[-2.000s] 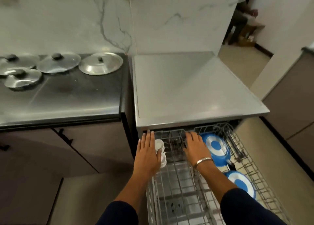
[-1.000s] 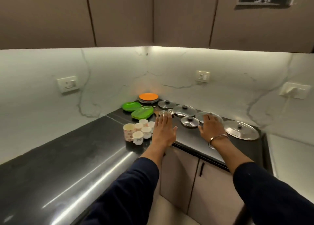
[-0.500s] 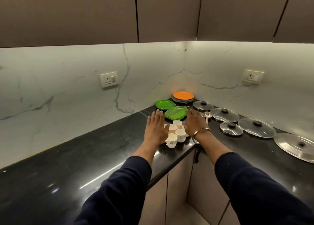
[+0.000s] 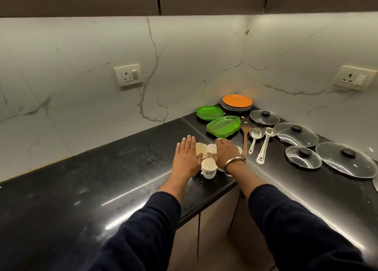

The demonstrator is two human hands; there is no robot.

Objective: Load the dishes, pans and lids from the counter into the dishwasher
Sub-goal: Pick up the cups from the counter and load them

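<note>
We see a cluster of cups (image 4: 208, 169) on the counter (image 4: 102, 189) near its inner corner edge, with the left hand (image 4: 186, 158) at its left side and the right hand (image 4: 226, 154) over its right. Behind the cups sit 2 stacks of trays (image 4: 223, 126), and a plate stack (image 4: 236, 103) lies behind those in the corner. Right of the cups lie a spatula (image 4: 244, 139) and 2 ladles (image 4: 263, 143); 4 lids (image 4: 302, 157) lie further right.

Under-cabinet light brightens the marble wall (image 4: 184, 66), streaks glare across the dark counter (image 4: 61, 189); edges bow.
</note>
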